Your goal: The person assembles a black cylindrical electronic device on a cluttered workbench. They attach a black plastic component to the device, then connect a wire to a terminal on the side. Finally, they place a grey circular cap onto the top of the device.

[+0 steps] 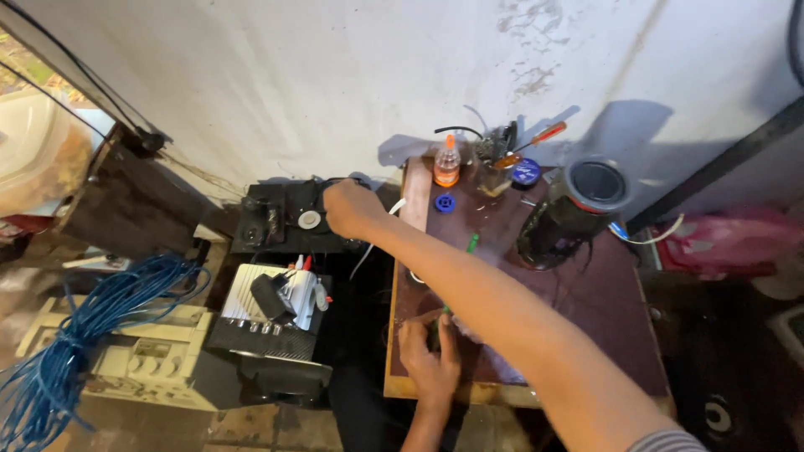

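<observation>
We reach right hand (352, 208) across to black device (295, 219) beside table (603, 301), fingers curled, grip unclear. Left hand (429, 362) presses small dark part (435, 333) on table edge. Work seems midway; green screwdriver (471, 244) lies unused.

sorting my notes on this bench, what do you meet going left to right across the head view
blue cable coil → beige machine → black and silver box → right hand → orange glue bottle → orange-handled screwdriver → black round speaker → pink bag
</observation>
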